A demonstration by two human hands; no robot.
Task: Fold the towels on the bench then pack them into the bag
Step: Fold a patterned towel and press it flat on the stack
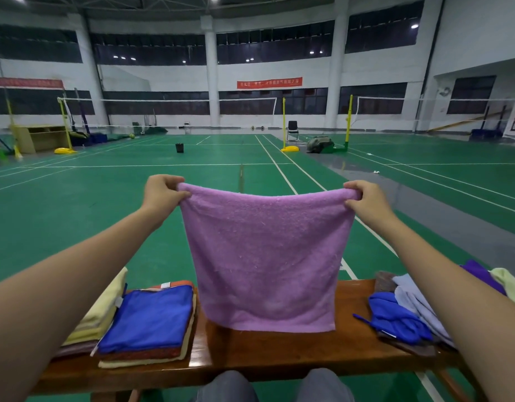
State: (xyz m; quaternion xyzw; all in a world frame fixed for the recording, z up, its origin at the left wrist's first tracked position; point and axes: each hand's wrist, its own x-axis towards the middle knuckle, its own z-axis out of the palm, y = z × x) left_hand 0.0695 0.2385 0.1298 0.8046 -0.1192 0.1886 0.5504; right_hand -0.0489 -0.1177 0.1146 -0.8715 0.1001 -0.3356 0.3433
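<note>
Purple towel (265, 256) hangs flat above the bench (279, 352), upper corners pinched: left hand (162, 192) on one, right hand (363, 200) on the other. Lower hem just over bench middle. Folded stack (147, 323) toward left end, loose towels (410, 309) toward right end. Both arms outstretched.

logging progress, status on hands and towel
Left hand, right hand pinching top corners of purple towel. Hanging over bench. Nothing in the way.
</note>
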